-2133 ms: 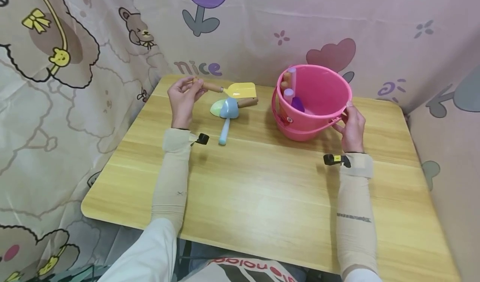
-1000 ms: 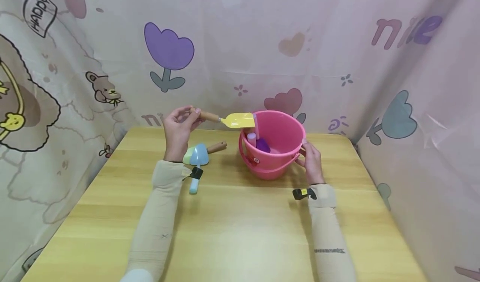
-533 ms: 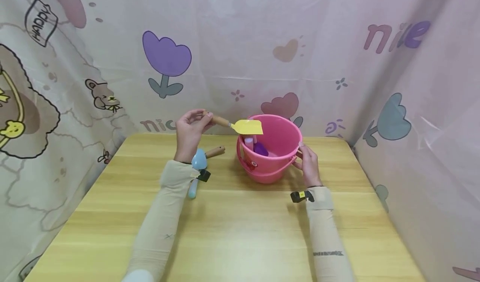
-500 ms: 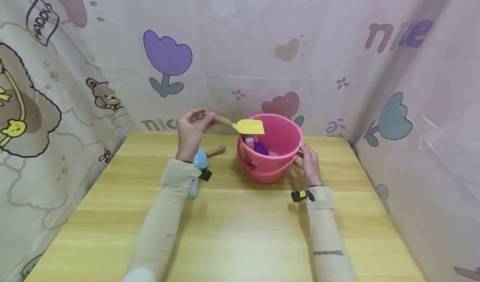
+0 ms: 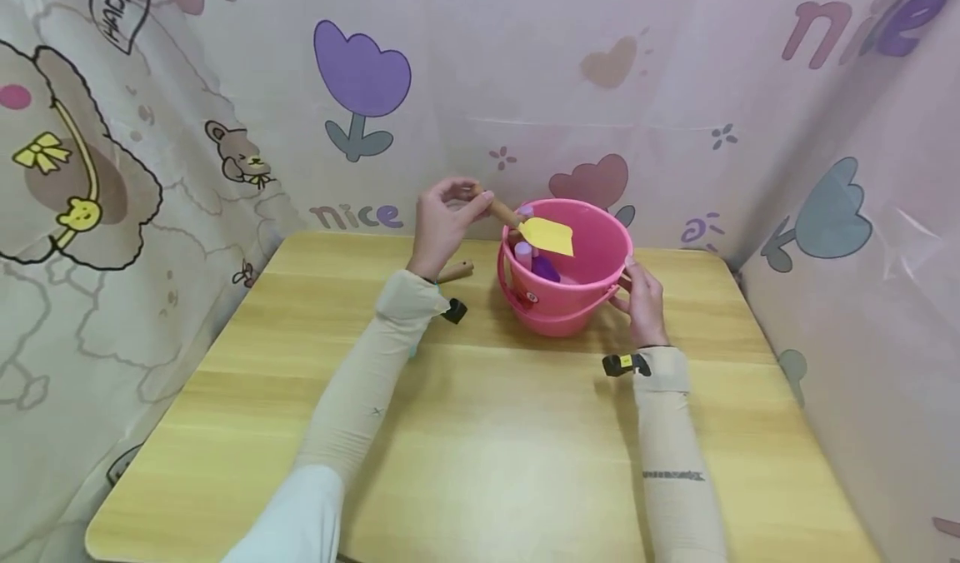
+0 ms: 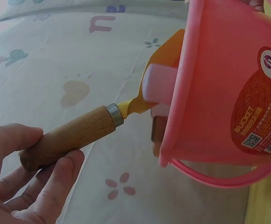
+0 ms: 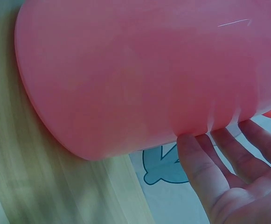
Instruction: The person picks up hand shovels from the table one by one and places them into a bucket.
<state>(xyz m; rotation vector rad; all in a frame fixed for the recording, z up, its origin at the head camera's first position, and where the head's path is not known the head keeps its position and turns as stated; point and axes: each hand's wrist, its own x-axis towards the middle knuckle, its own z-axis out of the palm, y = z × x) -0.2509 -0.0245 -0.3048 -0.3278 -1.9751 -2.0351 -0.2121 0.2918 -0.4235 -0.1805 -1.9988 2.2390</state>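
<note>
My left hand [image 5: 444,221] pinches the end of the wooden handle of a small yellow shovel [image 5: 547,236]. The shovel's blade hangs over the mouth of a pink bucket [image 5: 558,306], and the left wrist view shows it partly hidden by the rim. Lilac handles [image 5: 522,253], wooden handles and a purple piece [image 5: 545,268] are inside the bucket, against its left side. On the bucket's right, my right hand [image 5: 643,301] holds it near the rim; in the right wrist view its fingertips [image 7: 190,142] press on the outer wall.
Another wooden handle [image 5: 455,271] lies on the wooden table [image 5: 525,446] behind my left wrist; the tools there are mostly hidden. The bucket's carrying handle hangs down its front. A patterned curtain [image 5: 465,63] stands behind the table and at both sides.
My left hand has lifted the yellow shovel from beside the bucket and carried it right, over the bucket's mouth, tilting the blade down. My right hand has stayed at the bucket. The head view has shifted.
</note>
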